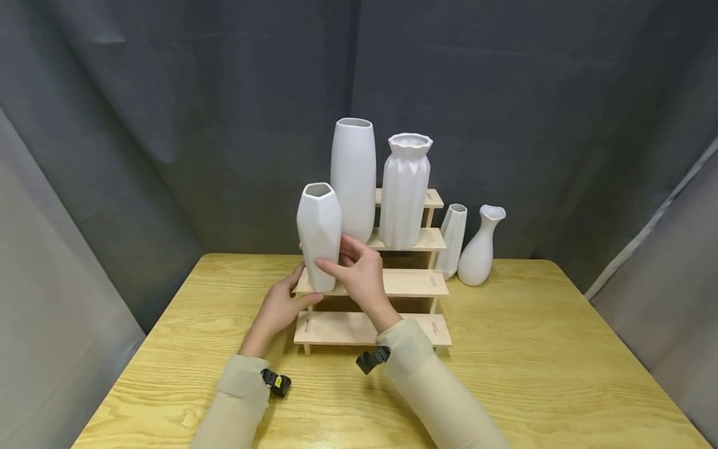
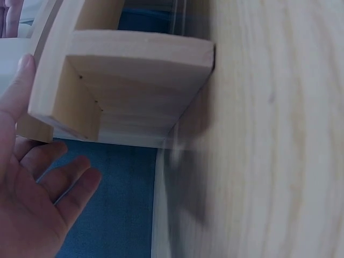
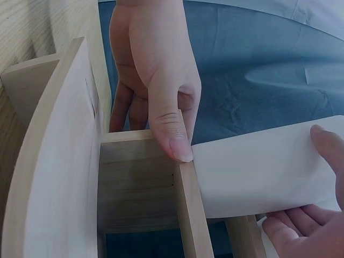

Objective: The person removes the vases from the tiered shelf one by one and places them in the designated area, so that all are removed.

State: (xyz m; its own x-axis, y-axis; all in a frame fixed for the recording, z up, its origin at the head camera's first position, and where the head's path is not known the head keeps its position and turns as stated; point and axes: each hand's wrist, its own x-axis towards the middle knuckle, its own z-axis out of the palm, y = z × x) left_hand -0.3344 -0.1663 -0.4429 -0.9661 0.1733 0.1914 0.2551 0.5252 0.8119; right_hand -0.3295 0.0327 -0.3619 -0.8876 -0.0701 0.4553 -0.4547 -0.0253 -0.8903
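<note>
A white faceted vase (image 1: 320, 227) stands upright at the left end of the stand's second step from the bottom. My right hand (image 1: 361, 274) holds it from the right, thumb across its front and fingers behind. My left hand (image 1: 283, 305) grips the left end of that step of the wooden tiered stand (image 1: 404, 284), close by the vase's base. In the right wrist view the left thumb (image 3: 174, 142) lies against the board's edge. The left wrist view shows the other left fingers (image 2: 78, 188) loosely spread beside the stand's end.
A tall smooth white vase (image 1: 353, 181) and a pleated white vase (image 1: 406, 193) stand on the third step. On the table (image 1: 533, 349), right of the stand, are a slim faceted vase (image 1: 451, 243) and a curvy narrow-necked vase (image 1: 478, 252). Grey curtain (image 1: 505, 106) hangs behind.
</note>
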